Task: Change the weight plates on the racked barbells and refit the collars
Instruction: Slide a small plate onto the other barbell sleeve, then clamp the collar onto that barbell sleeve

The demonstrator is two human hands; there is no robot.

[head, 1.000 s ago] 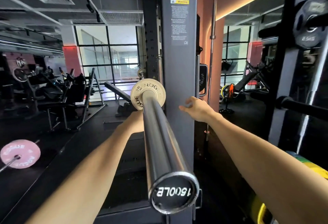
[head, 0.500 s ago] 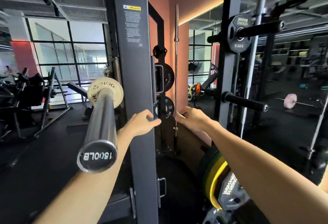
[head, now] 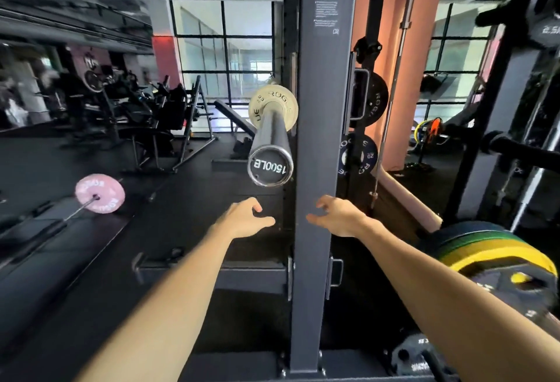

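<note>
Left hand [head: 242, 218], right hand [head: 339, 218] seemingly empty; barbell [head: 270, 151] above.

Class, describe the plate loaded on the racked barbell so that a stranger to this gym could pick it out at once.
Find the tall grey rack post in the middle. Just left of it a steel barbell sleeve points at the camera, its end cap marked 1500LB. The cream plate sits at the far end of that sleeve; unlike the pink plate near the floor and the dark plates stored right of the post, it is pale and loaded.

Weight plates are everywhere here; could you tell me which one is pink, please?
The pink plate on the floor-level bar at left; the plate on the racked barbell is cream.
</note>
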